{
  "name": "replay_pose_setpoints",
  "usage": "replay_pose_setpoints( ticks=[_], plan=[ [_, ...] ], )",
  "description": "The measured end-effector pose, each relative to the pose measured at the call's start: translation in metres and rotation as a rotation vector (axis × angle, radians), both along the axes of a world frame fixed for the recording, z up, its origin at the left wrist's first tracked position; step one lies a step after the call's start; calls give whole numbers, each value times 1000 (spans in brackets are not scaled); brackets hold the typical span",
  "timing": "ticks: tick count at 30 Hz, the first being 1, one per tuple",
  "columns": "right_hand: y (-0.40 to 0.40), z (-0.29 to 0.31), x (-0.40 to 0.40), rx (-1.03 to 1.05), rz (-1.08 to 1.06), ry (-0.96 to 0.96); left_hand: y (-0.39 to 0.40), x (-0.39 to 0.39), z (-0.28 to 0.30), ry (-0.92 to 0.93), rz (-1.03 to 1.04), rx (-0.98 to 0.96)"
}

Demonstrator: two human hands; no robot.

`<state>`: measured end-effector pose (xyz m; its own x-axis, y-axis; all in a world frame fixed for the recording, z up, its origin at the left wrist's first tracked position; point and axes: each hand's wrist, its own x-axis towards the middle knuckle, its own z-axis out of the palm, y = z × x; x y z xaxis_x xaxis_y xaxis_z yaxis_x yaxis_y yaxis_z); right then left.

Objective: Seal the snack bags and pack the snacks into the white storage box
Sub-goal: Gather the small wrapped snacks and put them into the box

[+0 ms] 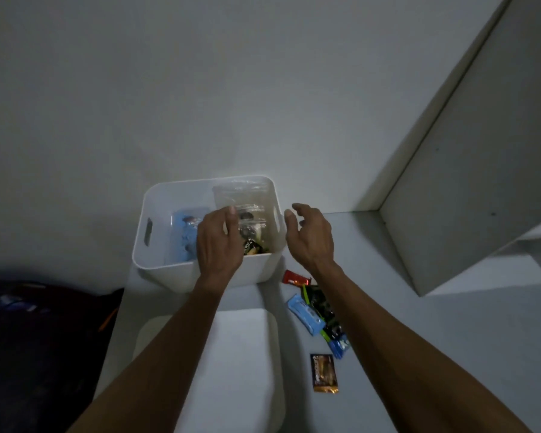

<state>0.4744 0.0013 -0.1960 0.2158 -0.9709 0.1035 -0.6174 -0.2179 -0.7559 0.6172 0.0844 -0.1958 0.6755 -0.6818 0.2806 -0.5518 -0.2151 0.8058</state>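
Observation:
The white storage box [156, 264] stands on the white table against the wall. Inside it a clear zip bag [247, 198] with dark and yellow snacks leans on the right wall, and a bag of blue snacks [181, 232] lies at the left. My left hand [219, 242] reaches over the box's front rim, its fingertips hidden inside by the clear bag; whether it grips the bag I cannot tell. Just outside the box's right wall hovers my right hand [310, 235], fingers loosely curled and holding nothing.
Loose snacks lie on the table right of the box: a red bar [295, 278], a blue packet [305, 314], a dark green-edged packet [324, 307], a brown bar [324, 373]. The white box lid [247, 354] lies in front. A white cabinet [469, 182] stands right; dark cloth [38, 339] lies left.

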Motion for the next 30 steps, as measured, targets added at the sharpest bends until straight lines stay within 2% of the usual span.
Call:
replay_pose_setpoints(
  ticks=[4, 9, 13, 20, 25, 30],
  plan=[
    [13, -16, -71, 9, -48, -38, 20, -49, 4, -107, 55, -120],
    [49, -57, -155, 93, -78, 12, 44, -120, -40, -165, -5, -126],
    [93, -100, -189, 117, -33, 159, 60, -158, -84, -135, -61, 69],
    [162, -167, -181, 110, -9, 330, 51, -163, -144, -280, -199, 396],
    [156, -209, -157, 73, -47, 443, 12, -154, -178, -484, -420, 504],
    [114, -226, -158, 3, -39, 515, -21, -146, -213, -514, -598, 660]
  ],
)
